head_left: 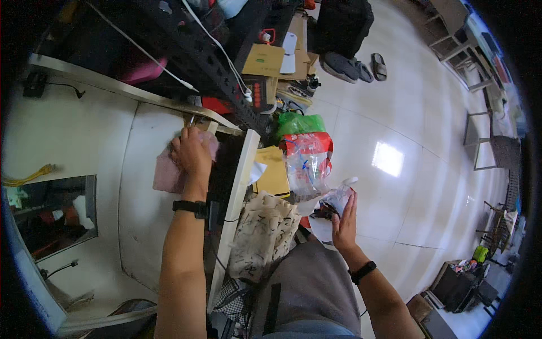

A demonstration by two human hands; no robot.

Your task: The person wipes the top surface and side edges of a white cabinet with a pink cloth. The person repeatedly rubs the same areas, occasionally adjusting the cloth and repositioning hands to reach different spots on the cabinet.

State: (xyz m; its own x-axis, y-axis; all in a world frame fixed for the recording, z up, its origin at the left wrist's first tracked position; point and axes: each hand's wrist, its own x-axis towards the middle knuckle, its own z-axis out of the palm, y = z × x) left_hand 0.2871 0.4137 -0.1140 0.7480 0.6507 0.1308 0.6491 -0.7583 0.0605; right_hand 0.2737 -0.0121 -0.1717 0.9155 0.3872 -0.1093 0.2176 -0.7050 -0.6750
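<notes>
My left hand [193, 151] is closed on a folded pink cloth [166, 174], pressing it against a white panel [148, 135] beside a narrow wooden edge. Part of the cloth is hidden under the fingers. Over on the right, my right hand [345, 230] is held upright with its fingers stretched out and the thumb apart. Just beside its palm is a crumpled white plastic bag [339, 198] with something dark in it. Whether the hand touches the bag, I cannot tell. Dark bands circle both wrists.
A light wooden board [237, 209] runs between my arms. Right of it lie a printed cloth bag [257, 240], a yellow folder [272, 172], a clear plastic bag [305, 166] and a green bag [299, 123]. A black metal rack [195, 62] with a hanging white cable [223, 48] stands ahead.
</notes>
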